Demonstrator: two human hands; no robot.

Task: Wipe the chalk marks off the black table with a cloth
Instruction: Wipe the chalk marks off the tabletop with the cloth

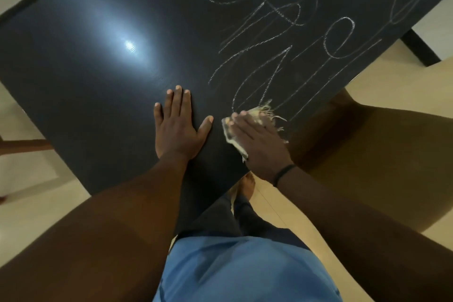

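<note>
The table (85, 76) filled most of the head view, a black top seen from above at a slant, with a bright patch of reflected light on its left half. Chalk marks (289, 32) covered the right half: loops, zigzags and long straight strokes in white, running from the far edge down toward the near right edge. The left half looked free of chalk.

The left hand (177, 125) lay flat on the bare top, palm down, fingers straight and slightly spread, thumb out to the right. It held nothing.

The right hand (257, 142) lay just beside it, near the table's right edge, pressing a cloth (230, 133) onto the surface with straight fingers. The cloth was pale and thin; its edge showed to the left of the fingers and along the palm, and frayed threads stuck out beyond the fingertips. It sat at the lower end of the chalk marks, its frayed end touching the lowest strokes. A dark band (284, 174) circled the right wrist.

No container showed anywhere.

Below the hands were both bare forearms, a blue garment (245, 272) and dark trousers, with a bare foot (247, 186) on the pale floor (392, 86) under the table's near corner. A brown chair (382, 154) stood to the right, beside the table edge.
</note>
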